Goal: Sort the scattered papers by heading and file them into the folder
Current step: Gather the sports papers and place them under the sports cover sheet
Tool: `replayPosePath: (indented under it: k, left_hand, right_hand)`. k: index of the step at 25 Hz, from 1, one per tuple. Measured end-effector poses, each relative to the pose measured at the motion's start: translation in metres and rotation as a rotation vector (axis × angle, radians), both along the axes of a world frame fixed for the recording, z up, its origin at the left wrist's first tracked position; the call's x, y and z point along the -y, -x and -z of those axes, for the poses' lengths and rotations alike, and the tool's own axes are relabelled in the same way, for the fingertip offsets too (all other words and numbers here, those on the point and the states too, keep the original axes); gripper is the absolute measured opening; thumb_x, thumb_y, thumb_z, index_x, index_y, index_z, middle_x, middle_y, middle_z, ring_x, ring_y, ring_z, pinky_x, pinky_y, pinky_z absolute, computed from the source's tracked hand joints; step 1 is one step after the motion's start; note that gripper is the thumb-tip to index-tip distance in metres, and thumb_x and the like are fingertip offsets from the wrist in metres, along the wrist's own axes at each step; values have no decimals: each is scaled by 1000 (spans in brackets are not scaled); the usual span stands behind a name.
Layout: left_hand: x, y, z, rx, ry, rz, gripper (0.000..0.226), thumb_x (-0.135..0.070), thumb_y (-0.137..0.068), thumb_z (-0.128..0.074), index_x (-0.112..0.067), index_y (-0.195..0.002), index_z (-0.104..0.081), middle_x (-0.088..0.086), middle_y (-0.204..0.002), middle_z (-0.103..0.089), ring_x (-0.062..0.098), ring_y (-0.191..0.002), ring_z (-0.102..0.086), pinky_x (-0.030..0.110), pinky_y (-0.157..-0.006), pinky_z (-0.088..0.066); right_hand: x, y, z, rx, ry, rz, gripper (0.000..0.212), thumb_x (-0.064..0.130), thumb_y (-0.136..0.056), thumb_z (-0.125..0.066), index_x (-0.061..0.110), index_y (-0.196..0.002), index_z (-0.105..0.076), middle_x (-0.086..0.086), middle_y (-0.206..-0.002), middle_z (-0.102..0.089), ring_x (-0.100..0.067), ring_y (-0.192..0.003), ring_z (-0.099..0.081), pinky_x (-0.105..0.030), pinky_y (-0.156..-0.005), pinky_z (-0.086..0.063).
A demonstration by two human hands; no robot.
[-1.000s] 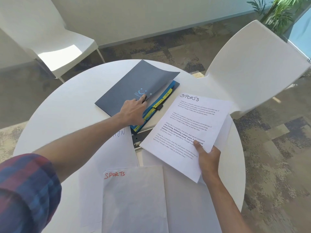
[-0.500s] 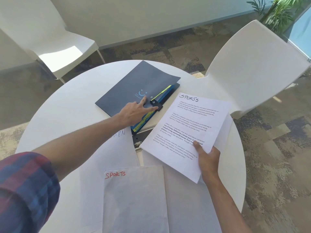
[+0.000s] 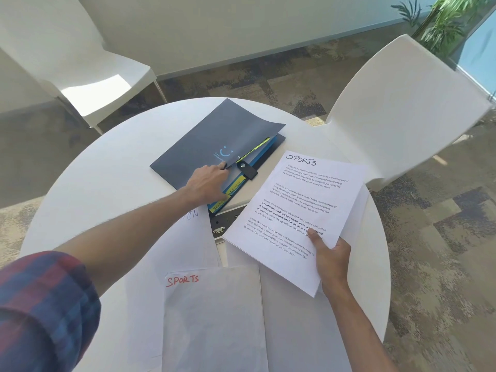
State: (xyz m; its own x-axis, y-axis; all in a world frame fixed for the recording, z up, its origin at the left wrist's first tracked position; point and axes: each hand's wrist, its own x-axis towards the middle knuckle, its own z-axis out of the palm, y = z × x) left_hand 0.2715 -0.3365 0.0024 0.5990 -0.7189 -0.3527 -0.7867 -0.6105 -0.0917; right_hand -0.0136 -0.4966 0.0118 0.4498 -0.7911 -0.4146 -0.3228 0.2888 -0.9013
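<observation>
A dark grey folder lies on the round white table, its cover lifted at the near right edge. My left hand pinches that cover edge; blue dividers with yellow tabs and a black snap strap show beneath. My right hand holds a thin stack of printed sheets headed SPORTS above the table's right side. Another sheet marked SPORTS in red lies nearest me. A sheet with partly hidden blue writing lies under my left forearm.
Two white chairs stand around the table, one at the far left and one at the right. A black socket panel is set into the table's middle. A green plant stands at the far right corner.
My left hand has shifted along the folder's near edge and lifted the cover, exposing the snap strap and the tabbed dividers. My right hand has kept the SPORTS sheets almost still.
</observation>
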Motion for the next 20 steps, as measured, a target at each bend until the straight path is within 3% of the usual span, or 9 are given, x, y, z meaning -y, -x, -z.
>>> replayPosePath:
  k: [3,6,9,13,16,20]
  left_hand:
    - [-1,0,-2,-13,7,-3,58,-38,-74,-72,-8,-121,-57,2,-131,-51,23,-68,-57,33,-53,-54]
    - [2,7,-10,-6,6,-5,45,-24,-73,-66,-7,-114,-57,4,-125,-51,22,-65,-52,29,-46,-42]
    - [3,16,-8,55,-30,18,47,-18,-76,-57,-8,-121,-52,8,-133,-45,26,-92,-56,30,-53,-35]
    - [-1,20,-2,144,-58,33,50,-14,-92,-46,-9,-141,-41,11,-152,-32,27,-111,-54,35,-62,-49]
    - [0,16,-15,110,-29,18,52,-5,-91,-45,-8,-143,-41,9,-150,-37,28,-106,-58,35,-64,-50]
    - [-1,0,-40,93,28,31,65,1,-88,-44,-13,-150,-31,7,-147,-42,27,-72,-54,30,-47,-35]
  right_hand:
    - [-2,0,0,-8,-4,1,18,12,-89,-73,14,-107,-73,10,-98,-75,0,-87,-71,-29,-82,-55]
    - [-3,-1,1,-5,-14,5,17,13,-89,-73,15,-106,-73,9,-98,-76,-9,-92,-72,-32,-84,-56]
    - [-4,-3,0,-8,-21,0,15,13,-89,-74,16,-103,-73,9,-96,-76,-10,-91,-73,-33,-84,-56]
    - [-4,-4,-3,-4,-26,-13,11,12,-89,-73,21,-96,-72,13,-91,-76,-1,-83,-72,-29,-78,-56]
    - [-3,-6,-5,10,-44,-16,11,13,-89,-73,18,-99,-73,9,-95,-76,-8,-88,-73,-29,-76,-56]
    - [0,-19,-11,48,-91,-40,19,13,-91,-71,13,-109,-72,2,-103,-76,-17,-97,-73,-36,-84,-57]
